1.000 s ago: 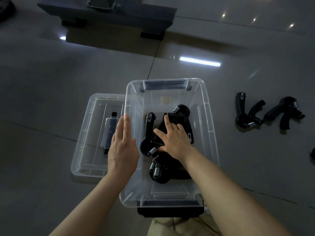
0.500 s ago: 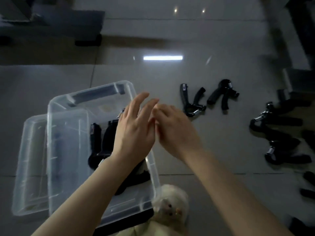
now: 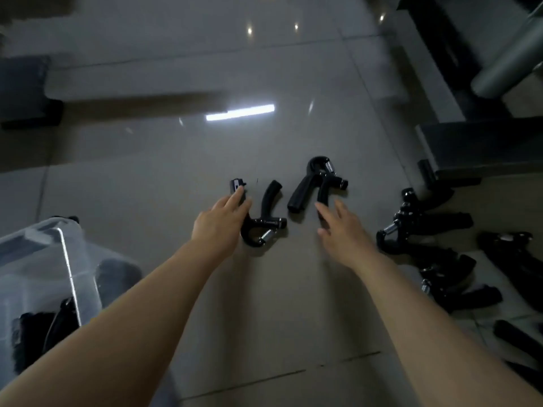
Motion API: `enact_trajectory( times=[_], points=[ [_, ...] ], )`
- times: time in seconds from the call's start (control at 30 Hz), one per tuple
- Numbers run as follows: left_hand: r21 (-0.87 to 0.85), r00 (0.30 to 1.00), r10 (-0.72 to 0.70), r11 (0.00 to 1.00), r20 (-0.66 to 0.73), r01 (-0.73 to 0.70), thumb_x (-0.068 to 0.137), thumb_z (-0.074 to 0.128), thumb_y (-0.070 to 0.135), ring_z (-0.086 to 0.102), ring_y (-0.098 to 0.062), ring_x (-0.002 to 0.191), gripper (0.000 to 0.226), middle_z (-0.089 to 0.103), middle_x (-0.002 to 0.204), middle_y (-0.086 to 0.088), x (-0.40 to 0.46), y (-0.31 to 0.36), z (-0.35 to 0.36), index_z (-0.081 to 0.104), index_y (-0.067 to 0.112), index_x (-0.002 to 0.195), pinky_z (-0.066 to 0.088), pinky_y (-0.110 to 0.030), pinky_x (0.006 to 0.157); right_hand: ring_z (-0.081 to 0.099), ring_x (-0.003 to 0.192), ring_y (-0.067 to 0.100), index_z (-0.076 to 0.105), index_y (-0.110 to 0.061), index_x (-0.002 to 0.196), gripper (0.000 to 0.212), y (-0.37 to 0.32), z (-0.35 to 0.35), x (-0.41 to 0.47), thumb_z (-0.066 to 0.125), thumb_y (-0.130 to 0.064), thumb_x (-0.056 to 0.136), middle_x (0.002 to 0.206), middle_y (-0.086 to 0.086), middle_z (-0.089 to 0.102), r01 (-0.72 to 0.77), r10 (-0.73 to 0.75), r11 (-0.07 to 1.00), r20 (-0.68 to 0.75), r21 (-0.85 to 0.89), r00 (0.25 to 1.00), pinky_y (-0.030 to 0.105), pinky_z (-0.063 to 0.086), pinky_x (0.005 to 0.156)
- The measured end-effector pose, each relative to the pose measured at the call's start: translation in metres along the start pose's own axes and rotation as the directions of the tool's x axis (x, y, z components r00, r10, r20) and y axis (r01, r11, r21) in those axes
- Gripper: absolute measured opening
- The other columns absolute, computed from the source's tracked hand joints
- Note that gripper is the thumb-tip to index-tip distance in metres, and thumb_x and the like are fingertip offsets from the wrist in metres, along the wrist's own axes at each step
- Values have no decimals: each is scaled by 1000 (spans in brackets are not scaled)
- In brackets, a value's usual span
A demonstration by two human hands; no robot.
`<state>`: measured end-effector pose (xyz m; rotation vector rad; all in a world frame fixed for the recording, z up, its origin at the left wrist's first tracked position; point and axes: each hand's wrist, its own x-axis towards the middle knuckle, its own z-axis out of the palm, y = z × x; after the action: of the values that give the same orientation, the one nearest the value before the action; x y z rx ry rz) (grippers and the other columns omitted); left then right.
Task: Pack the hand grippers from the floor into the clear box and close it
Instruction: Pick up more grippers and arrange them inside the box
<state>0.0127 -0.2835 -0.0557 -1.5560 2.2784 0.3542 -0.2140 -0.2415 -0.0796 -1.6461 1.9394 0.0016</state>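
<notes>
Two black plastic hand grippers with steel springs lie apart from the rest on the glossy grey tiled floor (image 3: 293, 289): the left hand gripper (image 3: 261, 221) and the right hand gripper (image 3: 316, 183). A dark pile of more grippers (image 3: 426, 242) sits at the right, too tangled and dim to count. The clear plastic box (image 3: 47, 259), cut off at the left edge, holds blurred black shapes. The left hand (image 3: 220, 224), fingers straight, lies over one handle of the left hand gripper, gripping nothing. The right hand (image 3: 343, 230), fingers spread and holding nothing, reaches just short of the right hand gripper's handle ends
</notes>
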Motion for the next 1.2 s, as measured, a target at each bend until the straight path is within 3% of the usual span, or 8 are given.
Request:
enact_trajectory(
  times=[0.1, 0.17, 0.33, 0.47, 0.73, 0.9, 1.0, 1.2],
  points=[
    [121, 998, 56, 991, 6, -56, 91, 45, 11, 8, -18, 144, 61, 1, 158, 2, 16, -1, 6, 21, 23, 145, 34, -36, 103, 9, 144, 28, 17, -25, 149, 57, 11, 15, 12, 41, -19, 97, 158, 6, -2, 24, -22, 999, 65, -41, 998, 38, 16, 116],
    [211, 996, 88, 974, -14, -83, 91, 44, 11, 20, -23, 140, 47, 24, 152, -5, 18, 6, 12, 37, 18, 137, 30, -38, 106, 10, 144, 27, 23, -21, 147, 54, 16, 25, 14, 41, -18, 97, 158, 7, -2, 35, -32, 995, 31, -90, 999, 40, 19, 115],
    [408, 977, 212, 890, 22, -202, 89, 41, 8, 51, -28, 109, 28, 58, 114, -4, 9, 29, 12, 58, 13, 111, 34, -37, 92, 43, 128, 32, 51, -20, 131, 42, 17, 48, -7, 52, -16, 90, 148, 12, 35, -1, -40, 984, -227, -179, 973, 42, 39, 94],
    [308, 982, 163, 934, 90, -183, 91, 45, 12, 53, -25, 110, 26, 56, 116, -2, -7, 30, 18, 55, 17, 114, 36, -34, 83, 61, 105, 36, 67, -14, 109, 37, 25, 69, -36, 71, -5, 73, 124, 17, 60, -27, -18, 991, -322, -135, 947, 45, 48, 78],
    [162, 971, 162, 968, 177, -191, 94, 43, 8, 49, -25, 114, 32, 49, 125, -5, -51, 40, 36, 45, 12, 126, 45, -34, 76, 61, 86, 40, 69, -10, 100, 34, 21, 84, -100, 72, 3, 69, 100, 19, 65, -52, 37, 998, -374, -30, 927, 44, 49, 73],
    [192, 973, 110, 970, 201, -149, 94, 42, 4, 52, -27, 111, 34, 48, 124, -8, -68, 45, 45, 44, 10, 127, 43, -33, 72, 49, 103, 38, 47, -11, 128, 43, 16, 73, -89, 58, -15, 87, 113, 17, 57, -184, 216, 971, -232, 152, 949, 42, 42, 85],
    [199, 971, 100, 969, 218, -145, 95, 40, 6, 52, -28, 112, 31, 48, 124, -10, -71, 50, 40, 46, 8, 126, 46, -36, 78, 49, 110, 36, 47, -5, 121, 37, 14, 67, -81, 56, -19, 88, 118, 16, 57, -260, 300, 937, -154, 234, 942, 39, 41, 88],
    [-179, 994, 101, 978, -46, -107, 93, 44, 18, 54, -30, 106, 30, 53, 119, -7, -103, 46, 7, 46, 15, 123, 43, -38, 79, 52, 104, 40, 52, 4, 116, 31, 7, 46, -104, 44, -15, 93, 120, 23, 48, -344, 435, 866, -207, 363, 876, 39, 41, 86]
  ],
)
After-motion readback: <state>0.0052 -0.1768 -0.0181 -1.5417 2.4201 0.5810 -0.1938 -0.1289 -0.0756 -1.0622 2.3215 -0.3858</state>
